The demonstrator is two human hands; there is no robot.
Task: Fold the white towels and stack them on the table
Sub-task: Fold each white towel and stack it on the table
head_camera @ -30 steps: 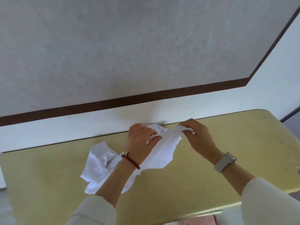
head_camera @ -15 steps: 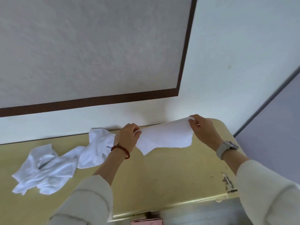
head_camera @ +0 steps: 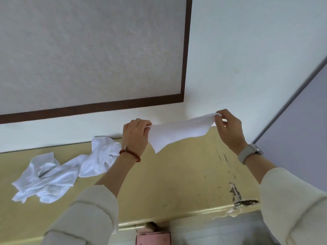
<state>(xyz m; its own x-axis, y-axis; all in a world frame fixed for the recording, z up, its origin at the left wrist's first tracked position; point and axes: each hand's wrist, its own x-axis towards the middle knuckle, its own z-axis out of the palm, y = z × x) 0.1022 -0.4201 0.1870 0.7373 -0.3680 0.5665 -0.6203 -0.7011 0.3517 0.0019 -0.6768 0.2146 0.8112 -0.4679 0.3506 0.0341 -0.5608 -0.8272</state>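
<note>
Towels are lying crumpled (head_camera: 58, 174) at the frame's lower left on the yellow desk (head_camera: 177, 183), none folded yet. Nearer the middle, the left hand (head_camera: 135, 137) is gripping one corner of a single white towel (head_camera: 177, 133) with curled fingers, while the right hand (head_camera: 228, 129) is pinching the opposite corner between thumb and fingertips, stretching it in the air above the desk's far edge. Spreading looks under way; next it probably needs lowering flat onto bare desk before the first fold.

Brown-framed panel (head_camera: 92, 50) on white wall (head_camera: 247, 50).
</note>
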